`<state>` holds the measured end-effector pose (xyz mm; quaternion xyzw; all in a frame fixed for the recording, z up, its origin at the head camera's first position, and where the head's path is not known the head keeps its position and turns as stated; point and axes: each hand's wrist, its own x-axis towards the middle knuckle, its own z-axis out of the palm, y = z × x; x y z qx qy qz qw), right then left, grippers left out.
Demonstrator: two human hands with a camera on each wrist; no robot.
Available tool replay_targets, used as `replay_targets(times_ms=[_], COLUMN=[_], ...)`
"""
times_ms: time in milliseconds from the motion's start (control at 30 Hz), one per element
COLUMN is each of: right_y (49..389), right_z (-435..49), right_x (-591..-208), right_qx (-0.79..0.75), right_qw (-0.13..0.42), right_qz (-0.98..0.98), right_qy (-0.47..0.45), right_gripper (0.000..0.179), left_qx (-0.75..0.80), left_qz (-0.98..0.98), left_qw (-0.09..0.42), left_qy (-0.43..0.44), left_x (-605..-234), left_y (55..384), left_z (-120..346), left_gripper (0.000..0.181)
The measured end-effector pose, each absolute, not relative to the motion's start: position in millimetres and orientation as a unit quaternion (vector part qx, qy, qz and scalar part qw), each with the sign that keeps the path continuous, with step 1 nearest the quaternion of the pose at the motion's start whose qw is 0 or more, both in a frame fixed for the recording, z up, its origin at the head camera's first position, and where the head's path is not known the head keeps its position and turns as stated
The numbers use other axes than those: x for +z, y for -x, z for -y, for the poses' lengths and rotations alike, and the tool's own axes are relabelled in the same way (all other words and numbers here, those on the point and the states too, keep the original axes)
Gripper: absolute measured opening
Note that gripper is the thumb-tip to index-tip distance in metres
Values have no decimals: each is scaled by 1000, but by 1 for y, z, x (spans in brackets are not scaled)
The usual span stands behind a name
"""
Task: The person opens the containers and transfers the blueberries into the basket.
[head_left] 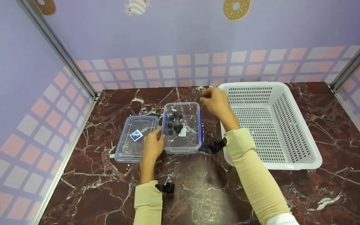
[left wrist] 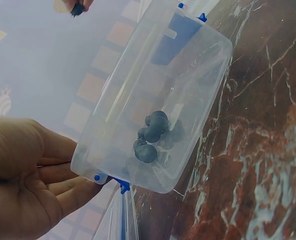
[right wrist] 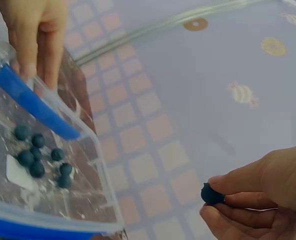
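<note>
A clear plastic box with blue latches stands on the dark marble table. Several blueberries lie inside it beside a small white pad. My left hand rests at the box's left side, its fairly straight fingertips touching the outer wall by a blue latch. Beyond the box's back right corner, my right hand is raised over the table. It pinches one blueberry between thumb and fingers, as the right wrist view shows.
A clear lid with a blue diamond label lies left of the box, partly under my left forearm. To the right stands a large white slotted basket, its left edge near my right forearm. Patterned wall panels close off the back and sides.
</note>
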<state>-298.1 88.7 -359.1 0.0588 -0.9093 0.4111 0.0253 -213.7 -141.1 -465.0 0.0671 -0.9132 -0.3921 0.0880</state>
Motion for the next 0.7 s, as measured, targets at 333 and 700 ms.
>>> replay_targets(times_ms=[333,700], right_y=[309,323], right_z=[-127,-160], right_x=[-364,-389], right_qx=[420,452], right_qw=[72,62], right_qz=[905,888], right_qy=[-19,48], right_gripper=[24,25], left_qx=[-389,-380], left_qz=[914,917], left_qw=[90,101], left_qy=[-68,-65], left_x=[-464,-464], left_y=[213,212], left_z=[140,139], left_gripper=[39,39])
